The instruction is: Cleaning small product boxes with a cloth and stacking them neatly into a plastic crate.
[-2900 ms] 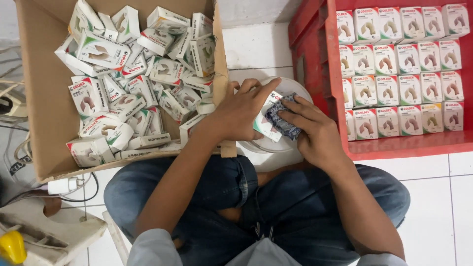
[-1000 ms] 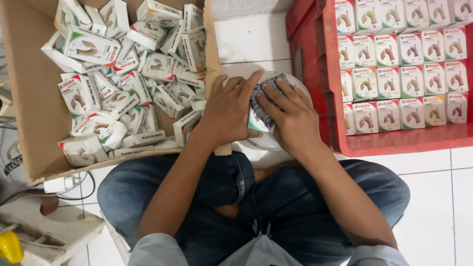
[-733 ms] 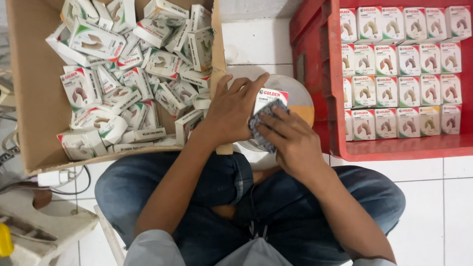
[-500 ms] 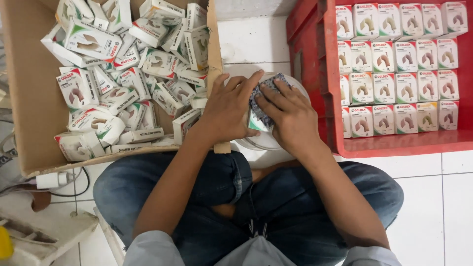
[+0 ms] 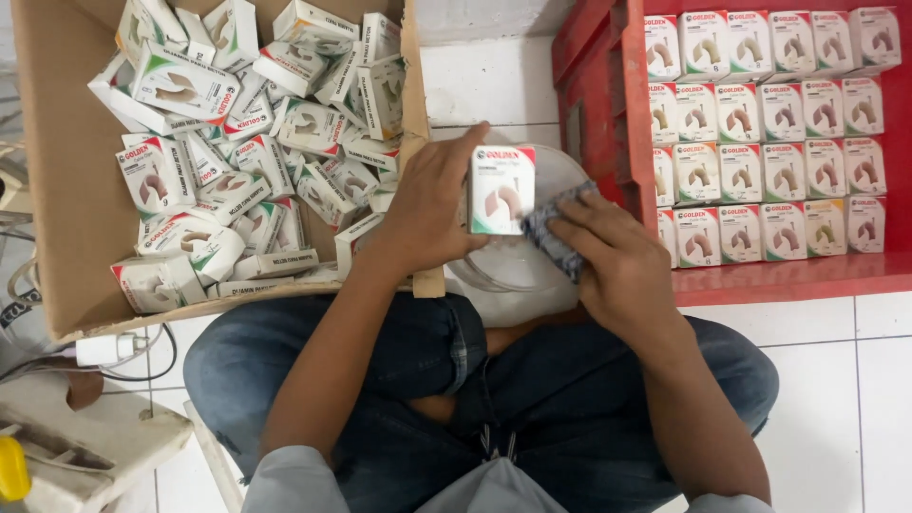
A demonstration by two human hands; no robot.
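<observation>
Above our lap, left hand (image 5: pixel 432 204) clamps small white box (image 5: pixel 502 190) upright, fingers wrapped round its edges. Right hand (image 5: pixel 622 261) pinches grey cloth (image 5: pixel 551 226) against box side. Behind: cardboard carton (image 5: pixel 57 190), red plastic crate (image 5: pixel 608 104).

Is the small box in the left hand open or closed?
Closed: the small box in the left hand shows a flat, intact front and no raised flap.

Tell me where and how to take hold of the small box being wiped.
Grip the box by its two narrow side edges, coming from the left, as the left hand does. It stands upright, and that leaves its broad front face open to the cloth in the right hand.
</observation>
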